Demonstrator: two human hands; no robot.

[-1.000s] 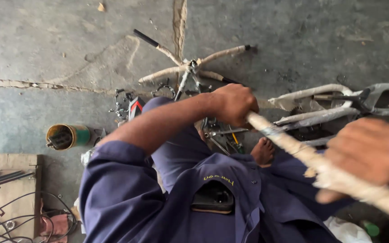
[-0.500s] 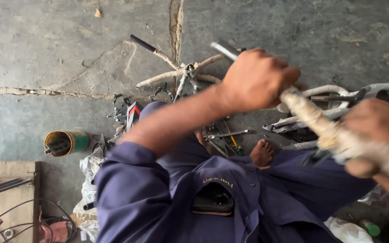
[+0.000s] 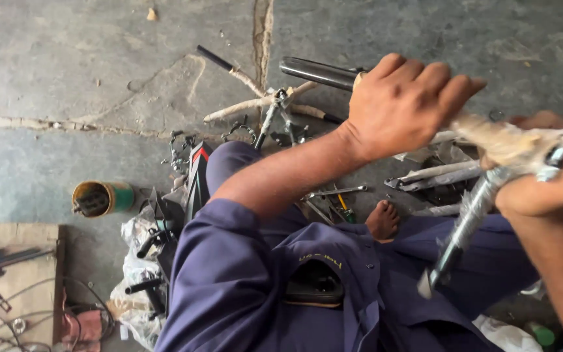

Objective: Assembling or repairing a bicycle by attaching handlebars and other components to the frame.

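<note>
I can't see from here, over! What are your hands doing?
Left hand gripping the wrapped handlebar. Right hand gripping it too. Tools and metal parts scattered on the floor below.

Cracked grey concrete floor point(image 3: 66, 72), wooden board point(image 3: 24, 287) at lower left.

Bare concrete floor point(image 3: 86, 72) upper left; scattered metal parts point(image 3: 275, 111) crowd ground ahead.

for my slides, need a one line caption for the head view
Seated person's left hand and right hand grip a paper-wrapped metal handlebar above scattered parts.
</note>
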